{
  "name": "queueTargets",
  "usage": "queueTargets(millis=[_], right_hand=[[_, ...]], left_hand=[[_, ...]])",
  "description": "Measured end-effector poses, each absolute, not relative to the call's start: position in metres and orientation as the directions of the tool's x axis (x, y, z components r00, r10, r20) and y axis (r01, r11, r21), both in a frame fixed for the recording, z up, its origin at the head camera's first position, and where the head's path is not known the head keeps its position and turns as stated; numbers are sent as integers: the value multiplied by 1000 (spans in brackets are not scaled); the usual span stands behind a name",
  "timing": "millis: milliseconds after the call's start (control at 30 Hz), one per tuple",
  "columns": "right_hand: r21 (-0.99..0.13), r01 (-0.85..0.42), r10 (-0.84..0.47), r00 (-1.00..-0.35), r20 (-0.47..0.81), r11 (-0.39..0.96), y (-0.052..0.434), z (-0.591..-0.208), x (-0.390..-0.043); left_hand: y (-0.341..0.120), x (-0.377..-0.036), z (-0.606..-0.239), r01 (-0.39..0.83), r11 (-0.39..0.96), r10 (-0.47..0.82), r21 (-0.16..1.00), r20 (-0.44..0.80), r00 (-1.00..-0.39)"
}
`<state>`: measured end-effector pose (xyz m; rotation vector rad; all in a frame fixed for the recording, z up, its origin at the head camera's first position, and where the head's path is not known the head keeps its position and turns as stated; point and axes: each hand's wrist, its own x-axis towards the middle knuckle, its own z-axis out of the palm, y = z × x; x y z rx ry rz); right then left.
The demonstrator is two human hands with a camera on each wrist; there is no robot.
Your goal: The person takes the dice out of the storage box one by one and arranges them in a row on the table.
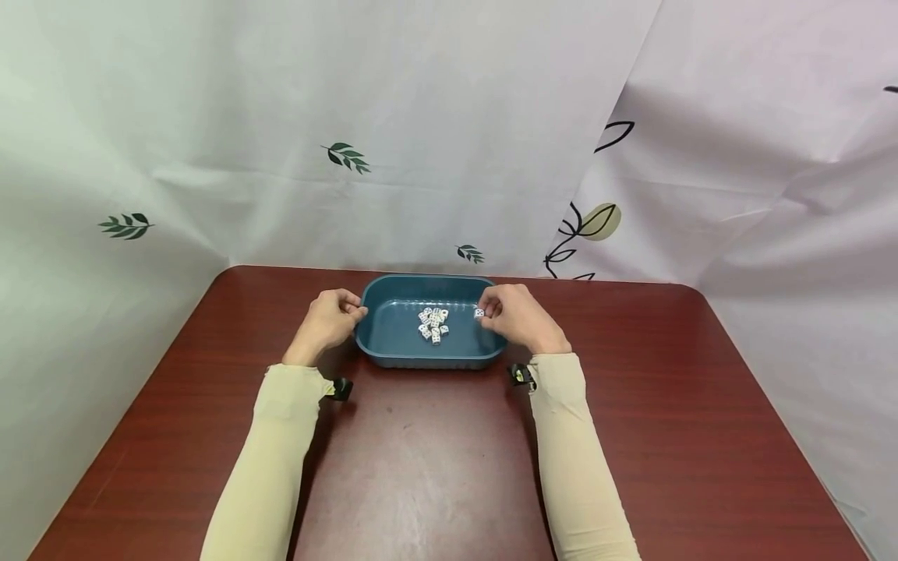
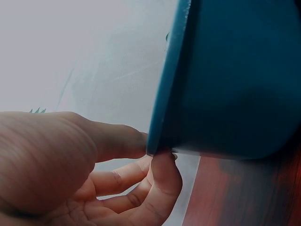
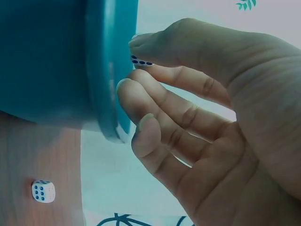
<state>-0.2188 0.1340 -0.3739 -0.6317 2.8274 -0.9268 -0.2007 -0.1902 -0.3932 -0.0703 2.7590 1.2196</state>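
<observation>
A blue rectangular tray [image 1: 393,336] stands near the back of the table. Several white dice [image 1: 434,321] lie clustered at its middle. At the tray's left end, my left hand [image 1: 328,318] pinches the rim [image 2: 162,108] between thumb and a curled finger. My right hand [image 1: 517,315] is over the right end, pinching one white die [image 1: 479,313] with dark pips; in the right wrist view its thumb covers much of this die. Another die [image 3: 43,191] lies on the table beside the tray in that view, and in the head view it is hidden.
The dark red wooden table [image 1: 428,467] reaches back to a white curtain [image 1: 421,117] printed with leaves. Black wrist cameras hang at the inner side of both sleeves.
</observation>
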Motion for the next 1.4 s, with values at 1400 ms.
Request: queueTargets(millis=[1400], right_hand=[[-606, -224, -228, -971, 71, 763, 197, -380, -224]], left_hand=[[-191, -202, -391, -93, 668, 19, 738, -142, -990]])
